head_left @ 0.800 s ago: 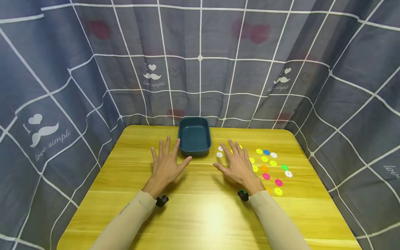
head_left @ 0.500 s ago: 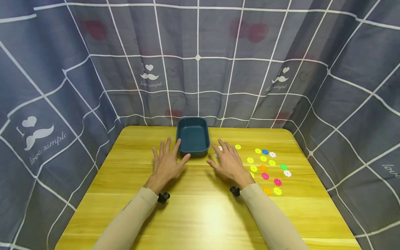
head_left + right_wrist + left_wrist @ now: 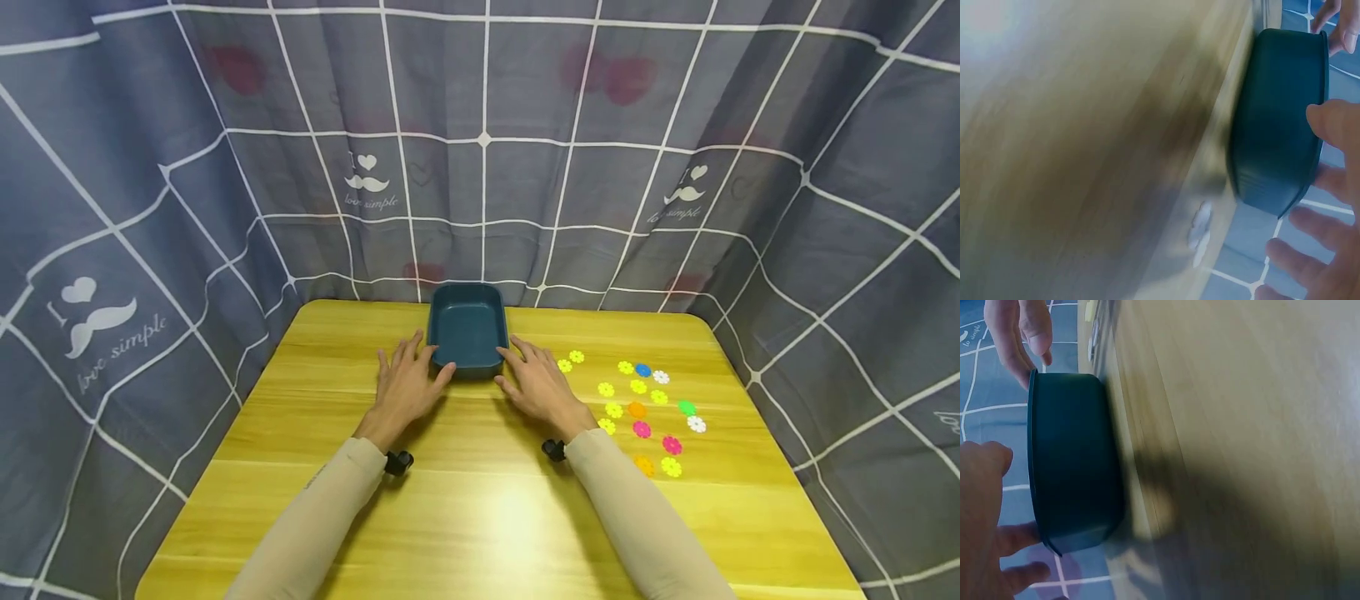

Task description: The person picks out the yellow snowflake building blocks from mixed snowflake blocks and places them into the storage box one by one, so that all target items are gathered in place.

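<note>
A dark teal rectangular plastic box (image 3: pixel 468 332) stands at the back of the table, its inside bare. My left hand (image 3: pixel 405 390) is at its near left corner, fingers spread and slightly bent, index fingertip at the rim. On the opposite side, my right hand (image 3: pixel 542 390) has its fingers loosely spread by the near right corner. Both wrist views show the box wall (image 3: pixel 1075 462) between the two hands, with the thumbs off its front face. Whether the fingertips press on the box, I cannot tell. White flower-shaped discs (image 3: pixel 1200 226) lie beneath my right hand, hidden in the head view.
Several flower-shaped plastic discs in yellow, orange (image 3: pixel 637 409), pink (image 3: pixel 642 429), blue, green and white lie scattered on the table's right side. A grey checked curtain (image 3: pixel 480 192) encloses the wooden table (image 3: pixel 450 525) at the back and sides.
My right hand has moved left from above the discs to the box's right side. My left hand has shifted slightly closer to the box. The box stays in place.
</note>
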`<state>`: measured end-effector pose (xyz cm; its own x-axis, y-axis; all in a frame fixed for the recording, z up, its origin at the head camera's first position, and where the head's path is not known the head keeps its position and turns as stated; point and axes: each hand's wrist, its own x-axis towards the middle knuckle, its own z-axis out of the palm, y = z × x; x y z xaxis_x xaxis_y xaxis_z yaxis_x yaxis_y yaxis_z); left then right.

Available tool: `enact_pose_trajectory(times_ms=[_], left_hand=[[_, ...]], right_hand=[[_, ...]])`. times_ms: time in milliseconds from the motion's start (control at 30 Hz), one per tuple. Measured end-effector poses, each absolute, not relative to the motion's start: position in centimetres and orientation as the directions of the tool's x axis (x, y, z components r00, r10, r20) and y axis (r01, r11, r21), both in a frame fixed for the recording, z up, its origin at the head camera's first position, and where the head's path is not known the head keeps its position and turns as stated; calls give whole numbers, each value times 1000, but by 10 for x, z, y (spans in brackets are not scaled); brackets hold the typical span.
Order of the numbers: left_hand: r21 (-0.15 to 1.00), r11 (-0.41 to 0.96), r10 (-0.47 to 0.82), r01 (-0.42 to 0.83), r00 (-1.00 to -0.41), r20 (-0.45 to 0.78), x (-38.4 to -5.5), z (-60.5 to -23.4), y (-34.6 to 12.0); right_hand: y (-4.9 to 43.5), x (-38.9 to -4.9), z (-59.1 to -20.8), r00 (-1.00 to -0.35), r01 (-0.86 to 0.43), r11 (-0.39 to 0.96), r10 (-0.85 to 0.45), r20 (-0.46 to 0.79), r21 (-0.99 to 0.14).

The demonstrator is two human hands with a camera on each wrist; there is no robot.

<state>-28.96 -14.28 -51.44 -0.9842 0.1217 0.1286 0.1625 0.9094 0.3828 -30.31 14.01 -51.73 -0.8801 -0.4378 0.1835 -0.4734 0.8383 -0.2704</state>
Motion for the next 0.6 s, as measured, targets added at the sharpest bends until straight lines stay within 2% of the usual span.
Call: enact_pose_trajectory(times_ms=[233,600], left_hand=[[402,896,124,188,-976,180,-284,-517,-146],[474,848,142,237,-963,227,-270,-530,-152]], right_hand=[[140,-303,-522,-861,-507,815,-464,209,-279],[141,-282,-525,-845,-530,805,-472,252,-266]])
